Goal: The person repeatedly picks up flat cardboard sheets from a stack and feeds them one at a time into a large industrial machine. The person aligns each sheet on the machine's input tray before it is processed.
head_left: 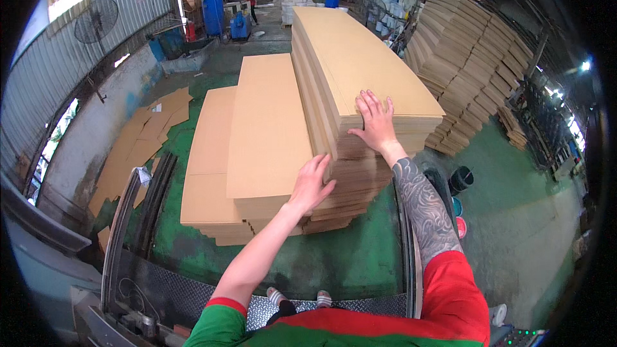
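A tall stack of brown cardboard sheets point(360, 64) stands in front of me, its near end toward my feet. My right hand point(376, 122) lies with fingers spread over the near top edge of that stack, the thumb down against its end. My left hand point(312, 183) is at the stack's near left corner, thumb apart from the bent fingers; whether the fingertips press on the sheets is hard to tell. Left of it is a lower cardboard stack point(267, 122), with a still lower one point(209, 128) beyond. Neither hand grips a sheet.
Loose cardboard pieces point(138, 148) lie on the floor at left. Dark rails point(154, 205) flank the metal tread plate point(257, 311) under my feet. More tall cardboard piles point(472, 51) stand at right, near a black bucket point(460, 180). A person point(251, 3) stands far back.
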Motion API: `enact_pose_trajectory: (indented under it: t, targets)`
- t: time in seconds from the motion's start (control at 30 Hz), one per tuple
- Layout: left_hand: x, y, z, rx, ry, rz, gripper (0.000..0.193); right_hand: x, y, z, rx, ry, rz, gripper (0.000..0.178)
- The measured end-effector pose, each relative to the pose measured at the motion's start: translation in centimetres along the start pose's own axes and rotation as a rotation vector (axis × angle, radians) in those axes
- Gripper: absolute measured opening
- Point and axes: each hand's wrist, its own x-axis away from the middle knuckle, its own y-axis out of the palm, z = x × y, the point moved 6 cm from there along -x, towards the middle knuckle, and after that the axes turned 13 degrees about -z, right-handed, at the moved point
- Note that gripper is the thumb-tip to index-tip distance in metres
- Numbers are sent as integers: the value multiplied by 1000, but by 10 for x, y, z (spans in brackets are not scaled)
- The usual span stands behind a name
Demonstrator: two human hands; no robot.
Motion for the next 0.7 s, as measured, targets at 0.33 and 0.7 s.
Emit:
enact_pose_trajectory:
  t: [0.33, 0.7]
  targets:
    - [-121, 65, -64, 1035, -457, 349, 52, 4, 4, 3, -86, 46, 31, 95]
    - [-117, 90, -73, 1433, -319, 418, 44, -10, -4, 6, -78, -68, 4, 91]
